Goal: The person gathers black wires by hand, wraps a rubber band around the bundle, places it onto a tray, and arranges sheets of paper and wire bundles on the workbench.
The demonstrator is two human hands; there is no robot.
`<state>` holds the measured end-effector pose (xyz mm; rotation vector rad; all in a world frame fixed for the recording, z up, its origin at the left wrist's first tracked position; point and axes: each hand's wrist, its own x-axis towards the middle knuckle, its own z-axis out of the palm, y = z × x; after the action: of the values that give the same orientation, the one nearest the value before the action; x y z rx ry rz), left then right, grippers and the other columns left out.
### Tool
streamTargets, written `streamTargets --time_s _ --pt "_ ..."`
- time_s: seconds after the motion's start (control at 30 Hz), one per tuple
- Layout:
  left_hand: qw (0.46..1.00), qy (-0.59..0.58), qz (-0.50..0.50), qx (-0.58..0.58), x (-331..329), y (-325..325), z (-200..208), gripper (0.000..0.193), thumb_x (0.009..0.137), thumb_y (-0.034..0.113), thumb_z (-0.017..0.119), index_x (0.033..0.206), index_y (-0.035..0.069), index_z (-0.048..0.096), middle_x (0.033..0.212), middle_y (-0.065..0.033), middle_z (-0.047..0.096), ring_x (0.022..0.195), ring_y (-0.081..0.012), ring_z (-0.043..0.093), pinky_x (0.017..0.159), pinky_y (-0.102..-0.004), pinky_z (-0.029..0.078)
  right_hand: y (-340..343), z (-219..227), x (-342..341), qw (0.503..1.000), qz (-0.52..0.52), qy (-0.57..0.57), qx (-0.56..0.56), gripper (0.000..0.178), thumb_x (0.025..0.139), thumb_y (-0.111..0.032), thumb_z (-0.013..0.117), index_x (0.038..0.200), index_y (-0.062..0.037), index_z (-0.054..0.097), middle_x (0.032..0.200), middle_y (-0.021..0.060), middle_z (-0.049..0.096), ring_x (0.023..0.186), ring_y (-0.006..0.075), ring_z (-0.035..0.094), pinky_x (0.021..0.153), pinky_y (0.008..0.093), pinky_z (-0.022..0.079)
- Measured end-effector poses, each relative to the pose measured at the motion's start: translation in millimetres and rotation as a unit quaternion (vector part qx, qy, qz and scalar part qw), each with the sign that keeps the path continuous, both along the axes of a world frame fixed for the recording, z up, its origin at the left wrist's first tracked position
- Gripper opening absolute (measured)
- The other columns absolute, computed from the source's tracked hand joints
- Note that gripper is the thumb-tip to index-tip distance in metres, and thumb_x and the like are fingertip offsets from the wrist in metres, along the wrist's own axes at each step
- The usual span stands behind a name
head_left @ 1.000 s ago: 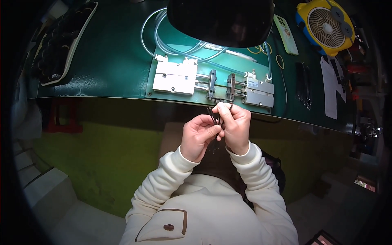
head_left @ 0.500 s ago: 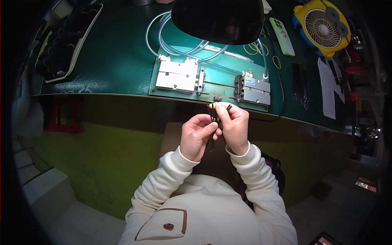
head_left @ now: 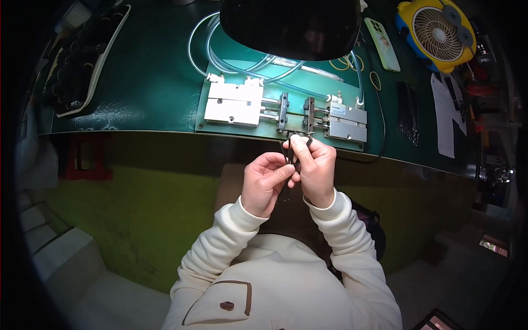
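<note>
Glossy dark-green bench surface (head_left: 154, 104) spreads beyond both hands in the head view, its front edge bending away to either side. Pinched narrow, thumb against fingers, the left hand (head_left: 261, 184) and the right hand (head_left: 318, 171) hold a few thin black flexible cords (head_left: 285, 191) between them, with loose ends hanging below the fingertips. Just beyond the hands, a silver boxy metal cylinder (head_left: 232, 104) stands to their left and a smaller silver boxy metal cylinder (head_left: 346, 122) to their right. Compared with half a second ago, the dark upright left end block (head_left: 283, 111) and the dark upright right end block (head_left: 309, 114) no longer sit drawn back; they now face each other across a narrow gap, while the hands keep nearly the same pose. That suggests a closing stroke at the fixture; whether the cords are caught there, I cannot tell.
</note>
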<state>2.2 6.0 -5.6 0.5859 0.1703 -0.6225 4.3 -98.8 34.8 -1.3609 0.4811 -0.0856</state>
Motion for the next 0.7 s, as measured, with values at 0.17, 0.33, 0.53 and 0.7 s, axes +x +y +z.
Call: streamTargets --time_s 0.17,0.33,0.53,0.7 --pt "1.000 0.012 -0.004 -0.005 0.5 -1.3 -0.1 0.013 0.078 -0.004 0.054 0.089 0.001 0.054 0.078 -0.0086 0.059 0.068 -0.0165 0.058 0.057 -0.0245 0.047 -2.7 -4.6 -0.8 1.000 0.003 -0.011 0.004 0.021 0.084 -0.016 0.055 0.075 0.0029 0.059 0.052 0.0013 0.053 0.035 0.0031 0.042 0.031 0.0177 0.033" --pt "0.999 0.015 -0.019 -0.045 -2.7 0.9 -2.2 0.012 0.078 -0.004 0.055 0.089 0.002 0.053 0.077 -0.0080 0.059 0.067 -0.0168 0.058 0.056 -0.0245 0.046 -2.8 -1.0 -7.2 0.999 0.021 -0.039 0.032 0.020 0.083 -0.015 0.055 0.075 0.0030 0.059 0.051 0.0013 0.052 0.035 0.0032 0.042 0.030 0.0181 0.033" --pt "1.000 0.022 -0.013 -0.015 -3.2 1.9 3.2 0.012 0.078 -0.004 0.055 0.088 0.002 0.053 0.077 -0.0080 0.059 0.066 -0.0167 0.058 0.055 -0.0241 0.046 0.9 1.7 -5.7 1.000 0.011 -0.020 -0.002 0.021 0.085 -0.015 0.053 0.077 0.0029 0.060 0.051 0.0013 0.051 0.035 0.0038 0.043 0.030 0.0184 0.033" --pt "1.000 0.024 -0.009 0.000 -1.8 0.9 2.3 0.012 0.078 -0.004 0.055 0.088 0.002 0.053 0.076 -0.0082 0.059 0.066 -0.0167 0.059 0.055 -0.0238 0.046 -1.0 -1.4 -2.6 1.000 0.009 -0.022 0.007 0.022 0.085 -0.016 0.051 0.077 0.0031 0.060 0.050 0.0012 0.050 0.034 0.0045 0.043 0.030 0.0187 0.033"
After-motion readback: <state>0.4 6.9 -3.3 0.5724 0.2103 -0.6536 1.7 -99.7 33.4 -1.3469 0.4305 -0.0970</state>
